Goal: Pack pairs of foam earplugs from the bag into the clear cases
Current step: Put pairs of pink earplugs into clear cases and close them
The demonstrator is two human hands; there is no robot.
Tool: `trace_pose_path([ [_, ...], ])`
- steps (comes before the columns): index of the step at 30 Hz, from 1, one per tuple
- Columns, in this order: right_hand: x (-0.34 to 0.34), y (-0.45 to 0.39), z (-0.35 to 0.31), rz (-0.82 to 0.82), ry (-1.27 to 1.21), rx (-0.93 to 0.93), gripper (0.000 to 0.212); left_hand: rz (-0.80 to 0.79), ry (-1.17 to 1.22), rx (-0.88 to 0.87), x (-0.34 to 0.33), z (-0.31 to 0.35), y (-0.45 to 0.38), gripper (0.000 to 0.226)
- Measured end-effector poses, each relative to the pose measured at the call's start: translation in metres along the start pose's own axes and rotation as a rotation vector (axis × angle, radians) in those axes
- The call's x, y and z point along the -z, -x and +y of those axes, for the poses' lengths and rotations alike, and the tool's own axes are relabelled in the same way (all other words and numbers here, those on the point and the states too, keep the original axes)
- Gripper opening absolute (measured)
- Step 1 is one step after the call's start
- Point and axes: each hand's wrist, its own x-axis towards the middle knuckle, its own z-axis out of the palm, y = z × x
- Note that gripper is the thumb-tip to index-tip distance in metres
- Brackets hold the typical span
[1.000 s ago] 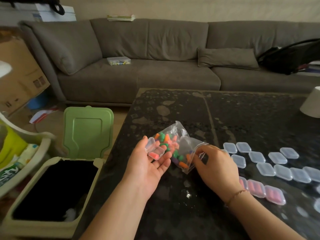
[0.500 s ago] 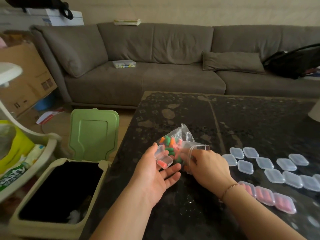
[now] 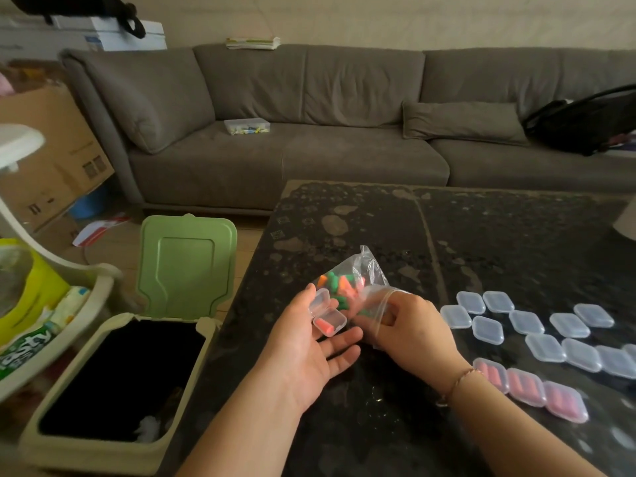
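Left hand [image 3: 311, 349] lies palm up over the table's near edge, fingers relaxed, cradling a small clear hinged plastic case [image 3: 327, 316] that stands open with one orange foam earplug [image 3: 322, 326] inside. Right hand [image 3: 407, 333] pinches the mouth of the crinkled clear plastic zip bag [image 3: 358, 284], whose belly of green, orange and pink plugs rests just beyond the case.

The bag is probably limp and slippery, best held at its stiffer zip rim. The case looks rigid, light and easy to tip, so a cupped palm suits it. The plugs should be soft, springy and weightless; a gentle fingertip pinch at the middle would do.

Beneath them is a dark speckled glossy stone table [image 3: 481, 242], likely slick. On its right lie a loose group of empty clear cases [image 3: 537, 325] and a nearer row of three cases filled with pink plugs [image 3: 530, 390]. A grey fabric sofa [image 3: 309, 132] spans the room behind; a green-lidded open bin [image 3: 186, 263] stands left.
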Motion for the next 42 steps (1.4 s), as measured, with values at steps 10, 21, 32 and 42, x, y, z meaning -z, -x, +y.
trace_pose_path([
  [10, 0.022, 0.027, 0.006, -0.103, 0.023, -0.061, 0.038, -0.057, -0.334, 0.005, 0.008, -0.003, 0.006, 0.047],
  [21, 0.02, 0.022, 0.008, -0.114, 0.101, -0.077, 0.026, -0.049, -0.351, -0.024, 0.005, -0.005, 0.009, 0.045],
  [32, 0.026, 0.026, 0.006, -0.007, -0.11, -0.085, 0.013, -0.069, -0.342, -0.028, 0.006, -0.003, 0.009, 0.045],
  [42, 0.063, 0.048, 0.014, 0.037, 0.134, -0.087, 0.016, -0.13, -0.216, -0.097, 0.004, -0.002, 0.008, 0.046],
])
